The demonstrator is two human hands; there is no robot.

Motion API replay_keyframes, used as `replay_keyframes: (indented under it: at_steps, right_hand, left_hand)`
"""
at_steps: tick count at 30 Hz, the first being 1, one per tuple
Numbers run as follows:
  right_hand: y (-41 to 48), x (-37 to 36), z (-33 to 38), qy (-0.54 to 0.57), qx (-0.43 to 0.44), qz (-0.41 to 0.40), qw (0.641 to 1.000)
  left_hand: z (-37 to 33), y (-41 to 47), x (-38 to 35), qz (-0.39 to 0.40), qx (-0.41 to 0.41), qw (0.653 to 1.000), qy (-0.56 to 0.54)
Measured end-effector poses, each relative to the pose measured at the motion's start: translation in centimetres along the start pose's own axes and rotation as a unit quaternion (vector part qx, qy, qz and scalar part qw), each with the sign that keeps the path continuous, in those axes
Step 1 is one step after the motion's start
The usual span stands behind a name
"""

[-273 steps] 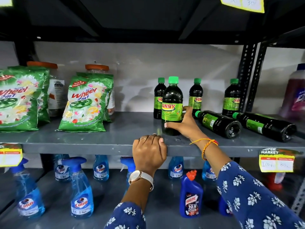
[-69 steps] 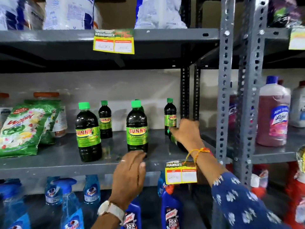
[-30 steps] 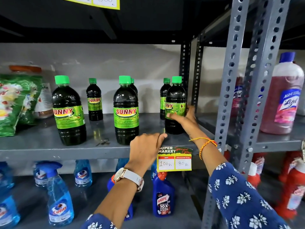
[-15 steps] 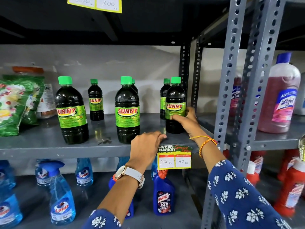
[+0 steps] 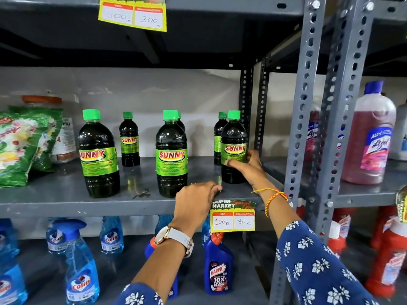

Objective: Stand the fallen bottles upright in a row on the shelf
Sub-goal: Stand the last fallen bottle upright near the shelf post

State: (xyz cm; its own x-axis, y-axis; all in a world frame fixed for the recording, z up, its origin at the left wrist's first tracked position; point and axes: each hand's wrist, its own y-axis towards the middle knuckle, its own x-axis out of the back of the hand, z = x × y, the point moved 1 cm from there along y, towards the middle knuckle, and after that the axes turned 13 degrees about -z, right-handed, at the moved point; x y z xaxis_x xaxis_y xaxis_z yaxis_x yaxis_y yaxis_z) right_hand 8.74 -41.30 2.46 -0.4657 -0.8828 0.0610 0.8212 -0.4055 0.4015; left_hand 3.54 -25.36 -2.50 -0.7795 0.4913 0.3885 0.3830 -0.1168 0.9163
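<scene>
From the head camera, three large dark plastic bottles with green caps and green "SUNNY" labels are standing upright along the front of the grey metal shelf (image 5: 66, 194): the left front bottle (image 5: 98, 154), the middle front bottle (image 5: 171, 154) and the right front bottle (image 5: 233, 148). Three smaller-looking bottles of the same kind are standing behind them: one back bottle (image 5: 129, 139) is showing its "SUNNY" label, a second (image 5: 181, 123) is almost wholly hidden behind the middle front bottle, and a third (image 5: 219, 137) is half covered by the right front one.

The right hand (image 5: 247, 167) is wrapping its fingers around the lower label of the right front bottle, gripping it. The left hand (image 5: 197, 202) is resting on the shelf's front edge with fingers curled down against the metal, holding nothing.

A yellow price tag (image 5: 233, 216) under the shelf edge is reading "SUPER MARKET", "100 Rs" and "80 Rs"; an upper tag (image 5: 132, 15) is showing "300", its top cut off. A green detergent pouch (image 5: 19, 146) at left is blurred and cropped, its name unreadable. Below, blue "Colin" spray bottles (image 5: 81, 271) and a blue "HARPIC 10X TOTAL CLEAN" bottle (image 5: 218, 267) are standing. At right, a pink "Lizol" bottle (image 5: 372, 137) is sitting on the neighbouring rack.
</scene>
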Motion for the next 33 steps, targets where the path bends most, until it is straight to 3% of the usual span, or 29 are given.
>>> replay_keyframes:
  at_steps: [5, 11, 18, 33]
  right_hand:
    - [-0.5, 0.5, 0.4, -0.061, 0.025, -0.001, 0.998]
    - [-2.6, 2.1, 0.6, -0.038, 0.058, 0.016, 0.997]
    - [-4.6, 3.5, 0.4, -0.062, 0.101, -0.017, 0.993]
    - [-5.0, 3.8, 0.6, -0.096, 0.130, -0.016, 0.987]
  left_hand:
    - [0.0, 0.1, 0.0, 0.022, 0.014, 1.000, 0.006]
    - [-0.4, 0.2, 0.4, 0.044, 0.030, 0.998, 0.024]
    - [-0.7, 0.3, 0.7, 0.063, 0.032, 0.996, 0.049]
    - [-0.3, 0.3, 0.1, 0.052, 0.030, 0.997, 0.047]
